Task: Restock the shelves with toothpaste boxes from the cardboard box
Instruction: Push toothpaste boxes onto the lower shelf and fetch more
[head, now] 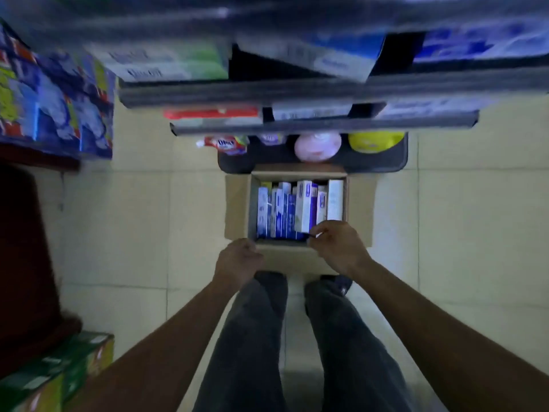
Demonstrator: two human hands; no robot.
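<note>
Cardboard box (360, 210) (open) on floor (142, 233)

Person, worn items & visible parts, head cam, dim light:

1. forearms (166, 337): 2 pcs, bare from frame edge to wrist.
2. left hand (237, 260), right hand (338, 248): both bare.
3. trousers (255, 337): 1 pr, dk grey, denim-like fabric, loose cut, full length; lighter faded patches w/ soft lengthwise creases on both legs.
4. shoe (340, 285): 1 seen, on the right-leg side, dk navy/black approx., small pale mark on top, rounded toe; details too dim to tell.
</note>
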